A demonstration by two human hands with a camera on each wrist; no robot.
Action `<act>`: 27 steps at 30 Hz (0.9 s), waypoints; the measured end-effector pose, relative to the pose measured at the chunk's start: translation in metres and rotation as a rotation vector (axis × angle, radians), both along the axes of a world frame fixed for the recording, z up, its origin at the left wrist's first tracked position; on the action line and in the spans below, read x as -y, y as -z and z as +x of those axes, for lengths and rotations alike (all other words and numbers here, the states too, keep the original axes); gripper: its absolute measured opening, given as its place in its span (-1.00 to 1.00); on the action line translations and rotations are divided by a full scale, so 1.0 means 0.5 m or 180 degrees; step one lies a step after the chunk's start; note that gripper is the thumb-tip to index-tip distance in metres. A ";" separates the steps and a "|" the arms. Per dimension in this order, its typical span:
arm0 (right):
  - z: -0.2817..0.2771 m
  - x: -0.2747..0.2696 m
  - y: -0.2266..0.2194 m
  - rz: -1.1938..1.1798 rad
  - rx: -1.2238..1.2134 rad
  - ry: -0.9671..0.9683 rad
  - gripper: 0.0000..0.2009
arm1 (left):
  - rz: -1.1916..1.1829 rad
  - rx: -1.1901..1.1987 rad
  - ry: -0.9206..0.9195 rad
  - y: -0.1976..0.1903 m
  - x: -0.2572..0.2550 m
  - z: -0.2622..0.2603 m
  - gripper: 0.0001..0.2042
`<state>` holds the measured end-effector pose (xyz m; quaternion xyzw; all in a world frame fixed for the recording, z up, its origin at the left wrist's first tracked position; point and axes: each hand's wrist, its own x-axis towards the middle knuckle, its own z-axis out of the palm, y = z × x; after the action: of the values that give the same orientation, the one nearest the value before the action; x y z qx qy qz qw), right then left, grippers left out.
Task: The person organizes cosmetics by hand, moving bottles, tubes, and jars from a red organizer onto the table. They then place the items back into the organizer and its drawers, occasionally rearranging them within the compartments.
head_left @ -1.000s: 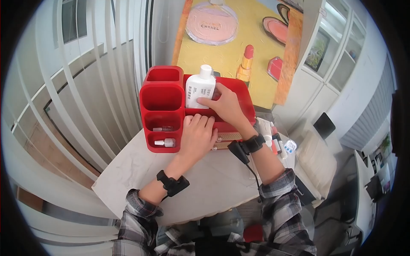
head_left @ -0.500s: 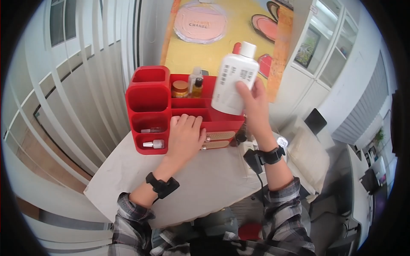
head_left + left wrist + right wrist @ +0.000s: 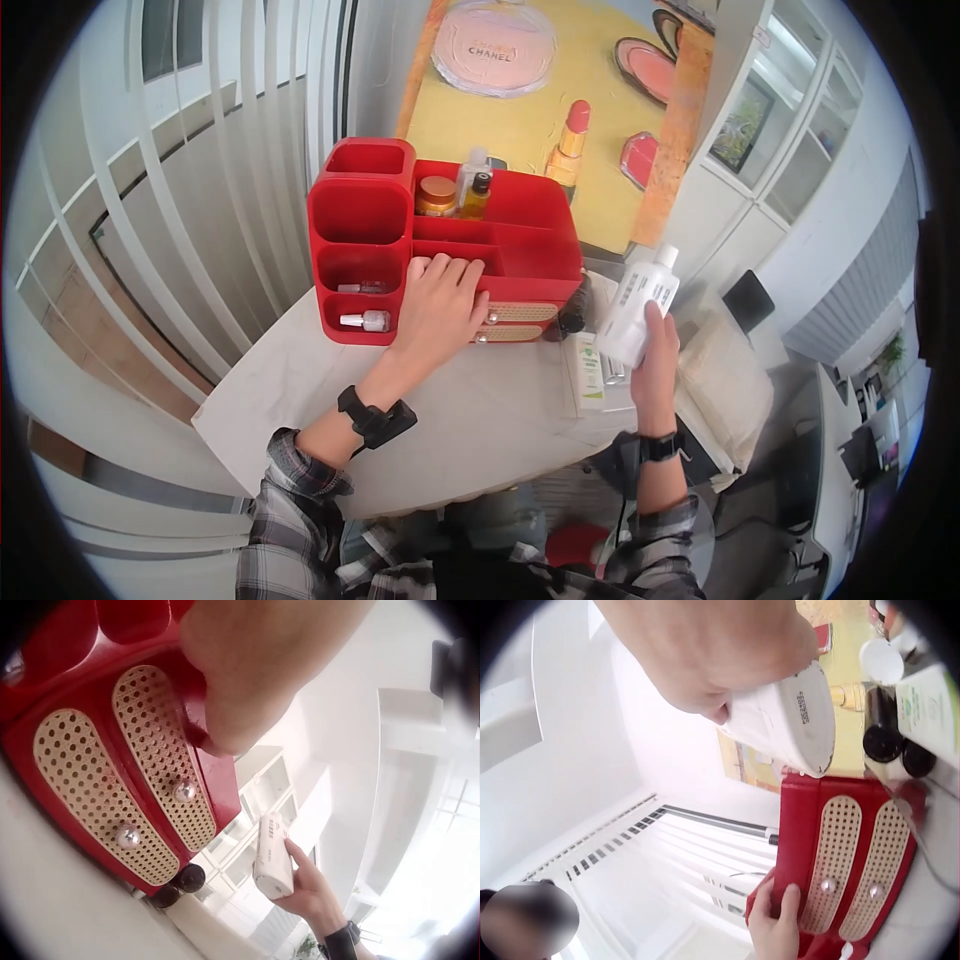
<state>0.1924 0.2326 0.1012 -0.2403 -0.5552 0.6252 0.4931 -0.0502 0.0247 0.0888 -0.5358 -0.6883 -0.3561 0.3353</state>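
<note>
A white bottle (image 3: 632, 312) with a white cap and printed label is held in my right hand (image 3: 656, 368), tilted, beyond the right side of the red organizer (image 3: 540, 262). The right wrist view shows the bottle's base (image 3: 810, 720) with small print. My left hand (image 3: 440, 308) grips the organizer's front wall, fingers bent over the rim and thumb at the front. Inside the back compartment stand a gold-lidded jar (image 3: 437, 193), a small black-capped bottle (image 3: 477, 198) and a clear bottle (image 3: 470, 172). A nail polish bottle (image 3: 370, 321) lies in the front left compartment.
Two woven-front drawers with round knobs (image 3: 184, 790) face the pale table (image 3: 430, 440). A white-and-green package (image 3: 587, 372) and dark-capped bottles (image 3: 883, 741) are right of the organizer. Behind stands a painted panel (image 3: 490, 120); a cushion (image 3: 735, 385) lies at right.
My right hand has lifted the white bottle out of the organizer's back compartment and carried it right and toward me. The left hand has stayed on the front rim.
</note>
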 end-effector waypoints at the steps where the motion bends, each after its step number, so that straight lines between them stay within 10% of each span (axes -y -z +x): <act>1: -0.001 0.023 0.010 -0.0021 -0.0008 -0.0026 -0.63 | -0.0021 -0.0008 -0.0026 -0.005 0.001 0.003 -0.66; 7: -0.039 0.212 0.049 0.0865 0.0291 -0.1012 -0.61 | 0.0292 0.1148 0.1367 -0.075 0.041 0.081 -0.52; 12: -0.072 0.263 0.091 0.0535 0.0104 -0.1483 -0.56 | -0.1006 0.2927 0.1972 -0.121 0.081 0.121 -0.45; 27: -0.074 0.266 0.191 0.0880 0.0677 -0.1721 -0.66 | -0.1145 0.2599 0.0453 -0.026 0.274 0.066 -0.50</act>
<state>0.1554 0.0997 0.0055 -0.0788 -0.7270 0.6236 0.2763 -0.0173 -0.1122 0.1016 -0.4472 -0.7765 -0.4352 -0.0875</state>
